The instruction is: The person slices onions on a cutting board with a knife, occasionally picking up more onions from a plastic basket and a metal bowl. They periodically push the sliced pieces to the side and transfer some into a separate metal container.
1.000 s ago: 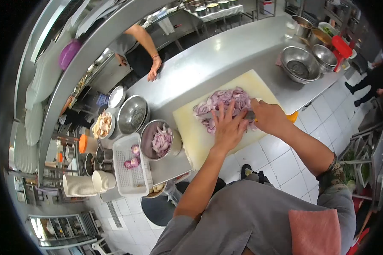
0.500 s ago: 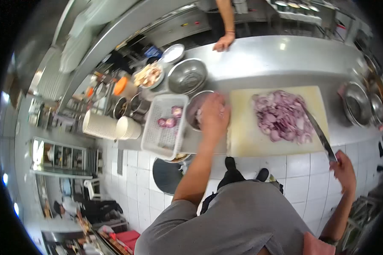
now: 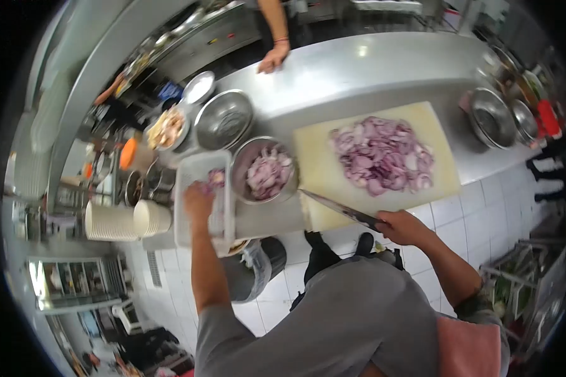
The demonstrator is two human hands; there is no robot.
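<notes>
My left hand [image 3: 199, 202] is down in a white perforated basket [image 3: 231, 220], its blurred fingers closed around a red onion [image 3: 205, 187]. Beside them in the basket lies another red onion [image 3: 216, 177]. My right hand [image 3: 399, 226] grips a knife [image 3: 339, 208] by its handle. The blade points left over the front left part of a pale cutting board [image 3: 314, 141]. A heap of sliced red onion [image 3: 383, 154] covers much of the board. Between basket and board stands a metal bowl [image 3: 238, 182] with cut onion [image 3: 269, 173] in it.
Behind stand a larger metal bowl [image 3: 225, 119] and a bowl of pale food pieces [image 3: 167, 129]. Stacked white containers [image 3: 110, 220] are at the left, metal bowls [image 3: 492, 118] at the right. Another person's hand [image 3: 274, 58] rests on the counter's far edge. A bin [image 3: 245, 276] stands below.
My left hand has gone from the bowl of cut onion leftward into the basket. My right hand has brought the knife off the heap to the board's front left. The view has shifted.
</notes>
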